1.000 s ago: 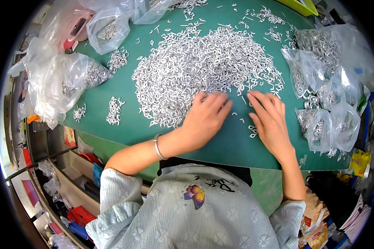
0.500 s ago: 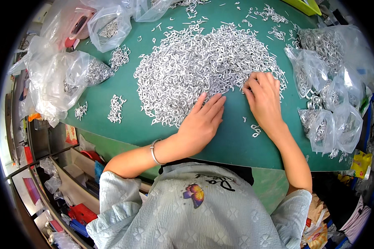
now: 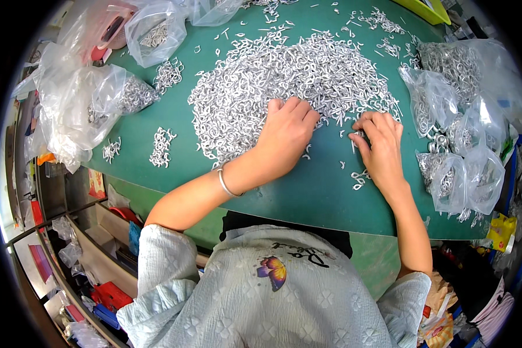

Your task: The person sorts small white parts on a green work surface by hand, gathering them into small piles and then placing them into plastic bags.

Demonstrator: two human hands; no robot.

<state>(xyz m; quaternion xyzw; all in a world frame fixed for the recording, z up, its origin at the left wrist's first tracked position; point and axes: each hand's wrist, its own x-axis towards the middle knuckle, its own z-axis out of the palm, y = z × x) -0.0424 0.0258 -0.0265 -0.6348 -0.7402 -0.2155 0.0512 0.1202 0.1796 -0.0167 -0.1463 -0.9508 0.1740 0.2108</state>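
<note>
A broad heap of small silver metal pieces [image 3: 232, 110], many of them loop-shaped, covers the middle of the green table. My left hand [image 3: 287, 136], below a bracelet [image 3: 224, 181] on the wrist, rests at the heap's near edge with its fingers curled down into it; the fingertips are hidden. To its right, my right hand [image 3: 381, 148] has thumb and fingers drawn together around a small silver metal piece [image 3: 354, 142], just off the heap's near right edge. Several looped pieces [image 3: 359, 180] lie beside the right wrist.
Clear plastic bags of metal pieces stand at the left [image 3: 136, 95], far left [image 3: 155, 35] and right [image 3: 449, 180]. Small clusters [image 3: 162, 146] lie on the left part of the green table [image 3: 307, 203]. A yellow-green tray [image 3: 426, 8] sits at the far right.
My left hand has moved forward onto the heap, its stretched fingers now curled. The right hand has drawn slightly back and right, away from the heap's edge, with a small piece at its fingertips.
</note>
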